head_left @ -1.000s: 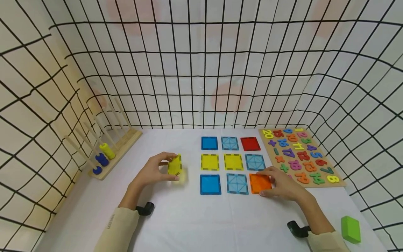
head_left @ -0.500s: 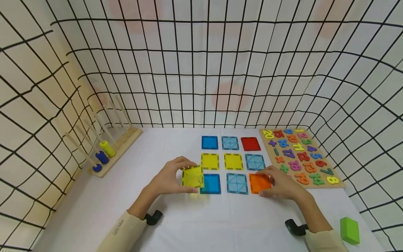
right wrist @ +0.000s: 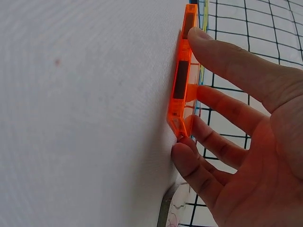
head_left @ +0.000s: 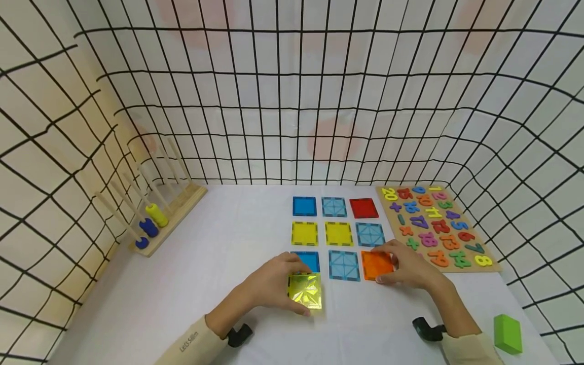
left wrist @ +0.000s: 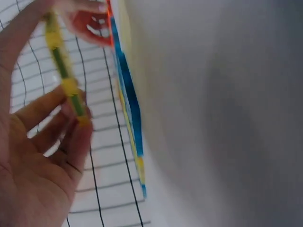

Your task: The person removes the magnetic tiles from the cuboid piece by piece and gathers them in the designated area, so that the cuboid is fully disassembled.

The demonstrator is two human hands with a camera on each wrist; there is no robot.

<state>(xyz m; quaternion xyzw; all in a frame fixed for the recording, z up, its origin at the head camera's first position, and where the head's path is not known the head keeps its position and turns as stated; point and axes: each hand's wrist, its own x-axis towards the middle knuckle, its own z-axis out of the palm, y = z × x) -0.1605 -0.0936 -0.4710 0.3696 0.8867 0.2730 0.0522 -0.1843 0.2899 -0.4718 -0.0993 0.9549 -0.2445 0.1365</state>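
My left hand [head_left: 277, 284] grips a see-through yellow magnetic tile [head_left: 304, 291] by its edges, thumb on the near side and fingers on the far side. In the left wrist view that yellow tile [left wrist: 66, 71] is held off the table. Partly covered behind it lies a blue tile [head_left: 307, 259]. At the right end of the front row, my right hand [head_left: 408, 264] holds an orange tile [head_left: 375, 265] between thumb and fingers. The orange tile [right wrist: 182, 75] lies flat on the cloth. A light blue tile [head_left: 344, 265] sits to its left.
Behind are two yellow tiles [head_left: 338, 233], more blue ones and a red tile [head_left: 363, 208]. A wooden number board [head_left: 479, 264] stands at right, a green block [head_left: 508, 333] at front right, and a pegged bead rack [head_left: 182, 209] at left. Black-gridded walls [head_left: 298, 91] surround the table.
My left hand has carried the yellow tile right and toward the front, and tilted it flatter. My right hand stays on the orange tile.
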